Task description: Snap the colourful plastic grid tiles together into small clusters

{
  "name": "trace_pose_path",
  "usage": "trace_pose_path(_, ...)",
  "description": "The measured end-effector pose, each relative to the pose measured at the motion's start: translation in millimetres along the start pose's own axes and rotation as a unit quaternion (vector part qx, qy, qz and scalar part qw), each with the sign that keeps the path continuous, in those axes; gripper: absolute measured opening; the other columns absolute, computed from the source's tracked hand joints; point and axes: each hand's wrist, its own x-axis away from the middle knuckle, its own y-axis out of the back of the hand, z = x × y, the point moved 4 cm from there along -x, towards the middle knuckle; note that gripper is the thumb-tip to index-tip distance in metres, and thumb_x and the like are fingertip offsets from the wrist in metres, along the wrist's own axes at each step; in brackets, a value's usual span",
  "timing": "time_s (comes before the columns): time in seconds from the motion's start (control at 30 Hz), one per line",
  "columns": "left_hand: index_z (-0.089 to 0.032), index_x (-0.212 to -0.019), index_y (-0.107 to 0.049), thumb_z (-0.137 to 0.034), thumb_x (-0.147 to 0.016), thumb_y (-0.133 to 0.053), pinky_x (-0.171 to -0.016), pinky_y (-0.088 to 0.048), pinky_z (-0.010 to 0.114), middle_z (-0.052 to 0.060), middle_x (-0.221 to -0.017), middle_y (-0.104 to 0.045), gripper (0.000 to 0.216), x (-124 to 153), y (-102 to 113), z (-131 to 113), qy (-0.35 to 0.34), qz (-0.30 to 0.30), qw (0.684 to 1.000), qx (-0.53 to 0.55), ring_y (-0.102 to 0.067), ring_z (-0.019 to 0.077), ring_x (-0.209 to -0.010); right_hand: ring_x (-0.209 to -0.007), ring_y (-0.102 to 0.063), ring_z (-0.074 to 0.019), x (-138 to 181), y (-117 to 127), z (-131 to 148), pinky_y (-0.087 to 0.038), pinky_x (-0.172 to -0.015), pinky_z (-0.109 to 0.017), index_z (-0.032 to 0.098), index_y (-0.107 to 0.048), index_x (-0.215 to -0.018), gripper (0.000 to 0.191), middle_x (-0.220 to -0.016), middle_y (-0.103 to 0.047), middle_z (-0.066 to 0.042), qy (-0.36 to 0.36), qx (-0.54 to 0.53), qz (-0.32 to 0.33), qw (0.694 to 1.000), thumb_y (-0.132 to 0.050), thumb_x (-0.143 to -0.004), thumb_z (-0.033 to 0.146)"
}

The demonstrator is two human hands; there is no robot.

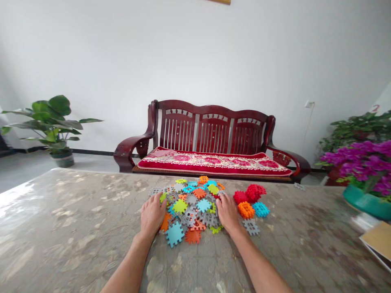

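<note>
Both forearms reach to twelve o'clock: left hand (152, 214) and right hand (226, 212) lie flat, fingers spread, flanking the pile of toothed tiles (191, 205) mid-table (76, 228). Tiles look light, stiff plastic; pinch edges.

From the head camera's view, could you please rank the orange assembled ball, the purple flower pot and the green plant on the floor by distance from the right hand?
Measured from the right hand:
1. Orange assembled ball, on the table just to its right.
2. Purple flower pot, at the table's far right edge.
3. Green plant, on the floor, far left by the wall.
</note>
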Motion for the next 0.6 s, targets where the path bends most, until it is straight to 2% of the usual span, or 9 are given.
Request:
trace_pose_path(0.13,-0.017,-0.130,-0.054,-0.037,-0.094,-0.033,-0.101,-0.040,0.040,0.013,-0.127,-0.063,0.046,0,-1,1,-0.001,-0.001,1.000,-0.002,-0.057,0.0264,-0.118,-0.120,-0.052,-0.0236,6,-1,-2,-0.035,-0.106,-0.041,0.017,-0.064,-0.118,0.039,-0.125,-0.062,-0.011,0.030,-0.022,0.019,0.999,-0.037,-0.091,0.028)
trace_pose_path(0.27,-0.017,-0.130,-0.054,-0.037,-0.094,-0.033,-0.101,-0.039,0.041,0.013,-0.128,-0.062,0.046,0,-2,1,0.001,0.002,1.000,0.002,-0.056,0.0273,-0.119,-0.112,-0.055,-0.0233,4,6,-11,-0.039,-0.102,-0.039,0.017,-0.067,-0.106,0.035,-0.114,-0.066,-0.011,0.022,-0.074,-0.035,0.996,-0.039,-0.087,0.026)
trace_pose_path(0.43,-0.017,-0.131,-0.053,-0.036,-0.094,-0.034,-0.103,-0.038,0.041,0.013,-0.128,-0.061,0.046,-1,-2,2,0.001,0.007,1.000,0.012,-0.056,0.0276,-0.119,-0.112,-0.054,-0.0235,-7,8,-12,-0.040,-0.101,-0.040,0.015,-0.066,-0.109,0.037,-0.115,-0.064,-0.012,0.019,-0.086,-0.061,0.994,-0.039,-0.086,0.026)
trace_pose_path(0.53,-0.017,-0.130,-0.054,-0.036,-0.093,-0.035,-0.102,-0.038,0.040,0.012,-0.128,-0.062,0.045,-1,-2,2,0.002,0.005,1.000,0.017,-0.056,0.0265,-0.118,-0.116,-0.053,-0.0226,-21,10,-3,-0.039,-0.103,-0.039,0.016,-0.065,-0.111,0.038,-0.118,-0.063,-0.012,0.038,-0.072,-0.052,0.995,-0.037,-0.087,0.025)
trace_pose_path(0.6,-0.018,-0.129,-0.055,-0.035,-0.093,-0.037,-0.102,-0.039,0.039,0.012,-0.127,-0.063,0.044,-1,-2,2,0.007,0.003,1.000,0.017,-0.057,0.0256,-0.117,-0.119,-0.051,-0.0218,-35,9,5,-0.038,-0.104,-0.038,0.017,-0.064,-0.116,0.039,-0.124,-0.062,-0.011,0.054,-0.043,-0.017,0.997,-0.036,-0.089,0.024)
